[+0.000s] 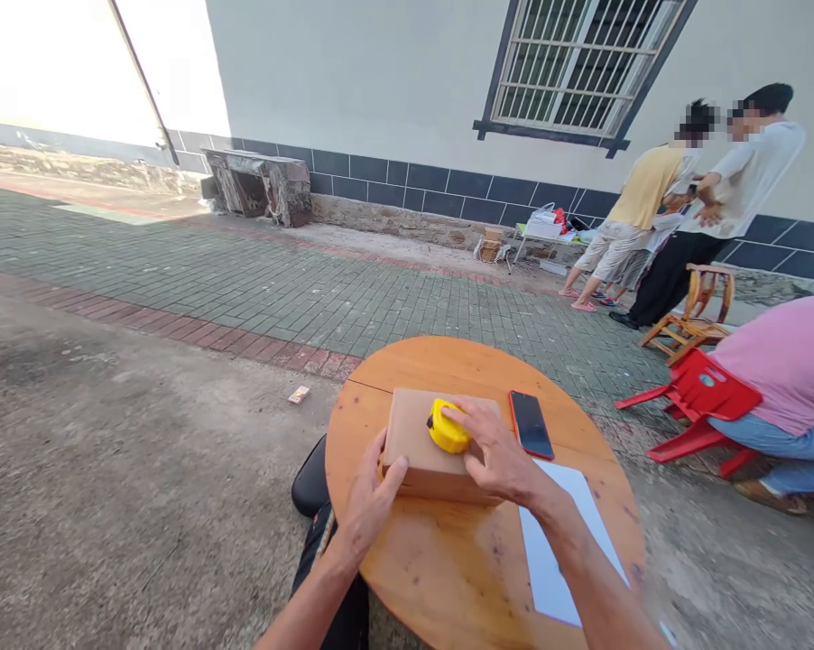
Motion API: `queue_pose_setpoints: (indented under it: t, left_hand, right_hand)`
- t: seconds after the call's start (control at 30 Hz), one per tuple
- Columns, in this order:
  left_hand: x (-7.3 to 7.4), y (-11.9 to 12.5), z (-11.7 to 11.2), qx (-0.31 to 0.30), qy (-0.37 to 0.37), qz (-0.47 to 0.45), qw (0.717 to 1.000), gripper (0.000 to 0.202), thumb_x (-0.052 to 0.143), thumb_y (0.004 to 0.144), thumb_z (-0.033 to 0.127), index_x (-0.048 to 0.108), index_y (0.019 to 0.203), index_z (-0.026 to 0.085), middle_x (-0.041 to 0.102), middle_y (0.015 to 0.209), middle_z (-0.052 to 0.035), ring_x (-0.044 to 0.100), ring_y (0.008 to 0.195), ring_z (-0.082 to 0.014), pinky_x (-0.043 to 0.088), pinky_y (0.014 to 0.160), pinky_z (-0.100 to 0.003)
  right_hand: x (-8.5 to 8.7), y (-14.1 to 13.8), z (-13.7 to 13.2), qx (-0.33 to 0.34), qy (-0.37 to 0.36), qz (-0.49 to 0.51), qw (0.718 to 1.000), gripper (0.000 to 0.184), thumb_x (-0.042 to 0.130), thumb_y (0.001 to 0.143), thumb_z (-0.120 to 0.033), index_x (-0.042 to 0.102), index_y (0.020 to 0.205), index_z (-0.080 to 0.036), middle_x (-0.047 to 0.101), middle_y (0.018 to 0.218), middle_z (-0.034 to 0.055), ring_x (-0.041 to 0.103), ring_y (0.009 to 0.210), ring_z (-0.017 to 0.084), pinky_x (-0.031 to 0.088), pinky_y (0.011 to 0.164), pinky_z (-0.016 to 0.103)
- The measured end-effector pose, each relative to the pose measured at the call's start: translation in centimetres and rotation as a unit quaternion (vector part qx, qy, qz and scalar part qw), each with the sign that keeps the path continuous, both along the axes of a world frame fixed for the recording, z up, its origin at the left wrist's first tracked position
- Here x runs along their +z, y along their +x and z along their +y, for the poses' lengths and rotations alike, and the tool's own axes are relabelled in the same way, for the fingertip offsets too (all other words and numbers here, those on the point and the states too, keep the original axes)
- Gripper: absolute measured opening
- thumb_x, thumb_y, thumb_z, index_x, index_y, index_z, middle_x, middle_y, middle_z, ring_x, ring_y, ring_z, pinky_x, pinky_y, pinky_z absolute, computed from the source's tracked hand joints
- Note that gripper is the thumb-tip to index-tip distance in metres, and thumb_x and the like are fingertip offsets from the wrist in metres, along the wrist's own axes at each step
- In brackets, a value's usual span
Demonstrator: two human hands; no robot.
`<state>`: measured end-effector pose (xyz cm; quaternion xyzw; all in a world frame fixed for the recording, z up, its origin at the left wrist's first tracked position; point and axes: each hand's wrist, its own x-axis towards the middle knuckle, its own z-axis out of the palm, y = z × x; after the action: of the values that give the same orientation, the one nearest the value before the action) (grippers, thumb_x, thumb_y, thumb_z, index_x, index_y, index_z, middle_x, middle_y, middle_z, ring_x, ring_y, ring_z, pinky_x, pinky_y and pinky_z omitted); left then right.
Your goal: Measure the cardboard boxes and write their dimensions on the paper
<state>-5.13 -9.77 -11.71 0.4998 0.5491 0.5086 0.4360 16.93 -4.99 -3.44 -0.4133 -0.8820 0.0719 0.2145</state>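
Observation:
A closed cardboard box sits on the round wooden table. On its top rests a yellow tape measure with a small black part on its left side. My right hand closes over the tape measure from the right, fingers on its top and thumb at the near side. My left hand grips the near left corner of the box, thumb at the front edge and fingers along the left side. A small yellow bit shows beside those fingers; I cannot make out what it is.
Right of the box lie a phone with a red edge and white paper. A person in pink sits on a red chair. A wooden chair and several standing people are farther back, near a small table.

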Motion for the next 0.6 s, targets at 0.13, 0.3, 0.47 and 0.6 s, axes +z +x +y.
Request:
queue_pose_setpoints:
  t: [0.13,0.3,0.47,0.6]
  left_hand:
    - [0.2,0.2,0.3,-0.009,0.013,-0.051,0.999,0.062,0.057,0.084,0.046,0.049,0.138,0.017,0.057,0.139,-0.0113,0.053,0.128,-0.0272,0.043,0.106,-0.037]
    - [1.1,0.3,0.6,-0.016,0.004,-0.081,0.997,0.062,0.061,0.080,0.043,0.053,0.135,0.017,0.060,0.136,-0.0094,0.054,0.127,-0.0278,0.047,0.102,-0.036]
    - [1.7,-0.5,0.5,-0.005,-0.012,-0.078,0.997,0.060,0.059,0.080,0.039,0.054,0.135,0.016,0.062,0.133,-0.0072,0.057,0.123,-0.0270,0.048,0.101,-0.034]
    - [1.8,-2.4,0.4,0.051,-0.018,-0.051,0.997,0.057,0.059,0.077,0.038,0.060,0.130,0.017,0.064,0.131,-0.0057,0.057,0.123,-0.0279,0.047,0.101,-0.034]
  right_hand:
    - [1.0,1.7,-0.9,-0.035,-0.040,-0.019,0.998,0.071,0.055,0.073,-0.014,0.048,0.142,-0.031,0.039,0.154,0.0043,0.034,0.142,0.028,0.028,0.115,0.053]
    - [-2.4,3.6,-2.2,-0.272,-0.074,0.137,0.950,0.053,0.047,0.093,-0.044,0.052,0.138,-0.016,0.052,0.143,0.0162,0.048,0.133,0.030,0.041,0.107,0.050]
    - [-5.1,2.3,-4.5,-0.308,-0.112,0.196,0.924,0.061,0.050,0.093,-0.047,0.044,0.144,-0.014,0.053,0.143,0.0160,0.053,0.130,0.029,0.048,0.102,0.046]
    - [-4.9,0.2,-5.5,-0.288,-0.138,0.209,0.924,0.061,0.051,0.092,-0.043,0.043,0.145,-0.014,0.057,0.138,0.0153,0.059,0.122,0.028,0.053,0.093,0.043]
